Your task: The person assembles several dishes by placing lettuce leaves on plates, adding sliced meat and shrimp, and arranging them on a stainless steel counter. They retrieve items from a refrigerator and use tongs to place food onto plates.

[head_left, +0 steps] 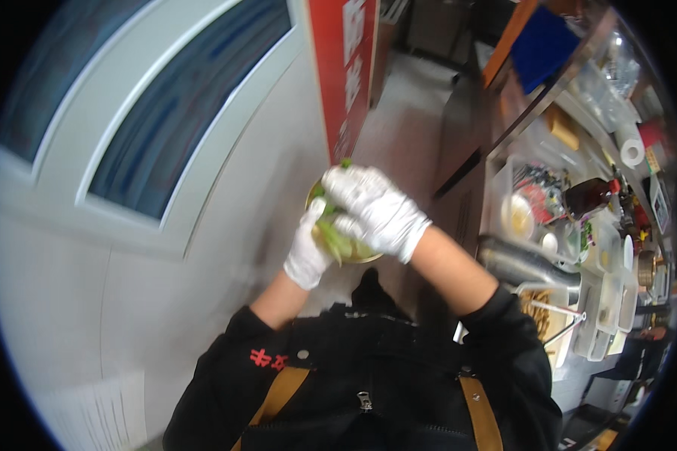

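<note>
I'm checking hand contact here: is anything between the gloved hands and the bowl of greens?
Nothing visible stands between them. The left hand holds the bowl at its left side, and the right hand lies over the top, on the greens. Both wear white gloves, and the right hand hides most of the bowl.

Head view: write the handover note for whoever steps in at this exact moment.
Left hand: white glove, gripping the near-left side of a round yellowish bowl from below.
Right hand: white glove, palm down over the bowl, pressing into green leafy vegetables.
The bowl is held in the air before the chest, beside the counter on the right with its tubs and a metal container.
Done: greens are in the bowl.
Left: bowl not yet set down.
</note>
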{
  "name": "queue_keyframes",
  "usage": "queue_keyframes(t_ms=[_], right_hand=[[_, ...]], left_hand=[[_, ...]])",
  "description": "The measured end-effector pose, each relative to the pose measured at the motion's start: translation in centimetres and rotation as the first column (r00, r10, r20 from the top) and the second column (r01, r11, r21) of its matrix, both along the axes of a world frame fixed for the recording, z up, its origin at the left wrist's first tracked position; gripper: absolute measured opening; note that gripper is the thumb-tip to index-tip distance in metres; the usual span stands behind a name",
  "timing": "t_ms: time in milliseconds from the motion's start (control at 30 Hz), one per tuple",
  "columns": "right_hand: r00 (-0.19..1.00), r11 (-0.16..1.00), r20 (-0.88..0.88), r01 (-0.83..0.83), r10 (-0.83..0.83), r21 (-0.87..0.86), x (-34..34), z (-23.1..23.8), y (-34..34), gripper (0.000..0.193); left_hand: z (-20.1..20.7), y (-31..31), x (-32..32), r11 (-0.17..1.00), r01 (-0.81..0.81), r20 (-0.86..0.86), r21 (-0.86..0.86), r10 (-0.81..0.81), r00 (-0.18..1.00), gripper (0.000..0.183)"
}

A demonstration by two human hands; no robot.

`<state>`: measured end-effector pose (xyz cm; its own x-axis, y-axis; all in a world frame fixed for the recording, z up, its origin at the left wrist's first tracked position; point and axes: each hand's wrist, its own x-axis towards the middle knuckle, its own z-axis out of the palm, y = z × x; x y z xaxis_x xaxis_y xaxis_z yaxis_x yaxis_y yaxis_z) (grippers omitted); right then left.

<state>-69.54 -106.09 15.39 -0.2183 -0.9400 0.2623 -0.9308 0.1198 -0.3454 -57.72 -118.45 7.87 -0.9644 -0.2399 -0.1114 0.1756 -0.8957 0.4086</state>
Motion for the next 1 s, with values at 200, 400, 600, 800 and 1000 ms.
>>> queue_keyframes(t_ms=[200, 400, 600, 800, 1000], right_hand=[[0.99, 0.992, -0.07, 0.126, -0.125, 0.005, -11.0, -3.0, -3.8, 0.062], [0.978, 0.979, -0.065, 0.197, -0.199, -0.046, -22.5, -3.2, -7.3, 0.063], [0.967, 0.969, -0.062, 0.246, -0.246, -0.001, -38.0, -5.3, -10.5, 0.064], [0.964, 0.952, -0.072, 0.266, -0.257, 0.149, -57.1, -7.4, -15.7, 0.062], [0.957, 0.943, -0.029, 0.29, -0.289, 0.161, -70.2, -7.0, -18.2, 0.059]], left_hand=[[0.8, -2.9, -13.2, 0.999, -0.01, 0.158, -0.052, 0.018, 0.987, 0.049], [1.6, -6.7, -24.9, 0.995, 0.085, 0.127, -0.058, -0.077, 0.989, 0.042], [-2.3, -10.1, -41.7, 0.994, 0.081, 0.147, -0.075, -0.069, 0.987, 0.04], [-5.9, -15.0, -61.3, 0.993, 0.112, 0.108, -0.023, -0.109, 0.988, 0.046], [-6.8, -17.9, -74.7, 0.985, 0.171, 0.118, 0.003, -0.17, 0.978, 0.041]])
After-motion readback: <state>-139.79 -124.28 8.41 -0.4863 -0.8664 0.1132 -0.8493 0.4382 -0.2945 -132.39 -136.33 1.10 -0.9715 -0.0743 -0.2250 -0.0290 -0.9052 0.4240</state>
